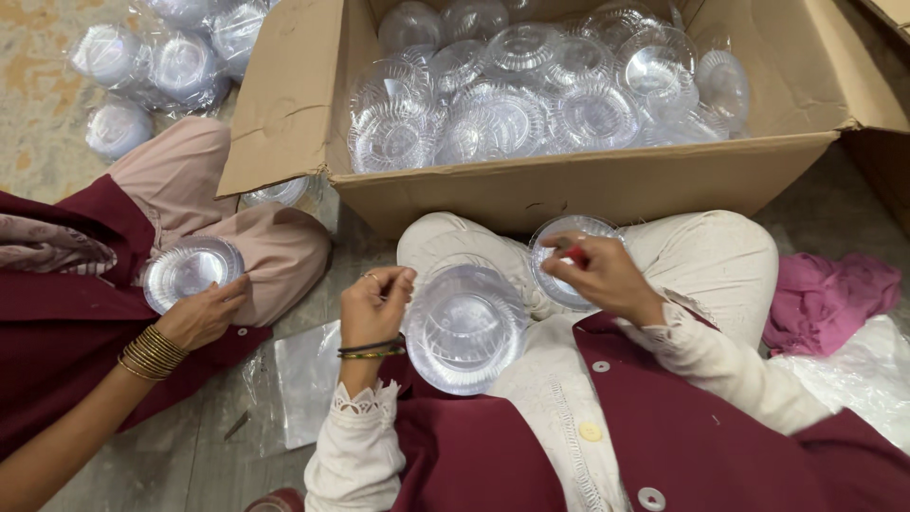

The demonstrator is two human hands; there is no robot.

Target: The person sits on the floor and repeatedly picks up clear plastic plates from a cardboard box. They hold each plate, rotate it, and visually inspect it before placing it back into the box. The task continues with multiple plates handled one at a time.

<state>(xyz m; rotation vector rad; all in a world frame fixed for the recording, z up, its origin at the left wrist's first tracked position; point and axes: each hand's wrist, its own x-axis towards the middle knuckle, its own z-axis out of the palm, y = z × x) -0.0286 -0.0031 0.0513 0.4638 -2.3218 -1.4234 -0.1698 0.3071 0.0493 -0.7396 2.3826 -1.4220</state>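
Far left, wrapped bowl packs (156, 62) lie on the floor. A co-worker's hand (201, 313) with gold bangles holds a clear bowl (190, 270) on a knee. Near it, a flat plastic sheet (305, 379) lies on the floor. The left hand (374, 308), fingers clamped on its rim, steadies a stack of bowls (464, 327) in the lap. The right hand (602, 275) pinches a single bowl (569, 261), partly hiding it. Beyond, an open brown carton (569, 185) brims with bowls, its top cut off. Right, pink cloth (825, 299).

An open brown cardboard box (569, 185) stands ahead; clear plastic bags (156, 57), seemingly, lie upper left.
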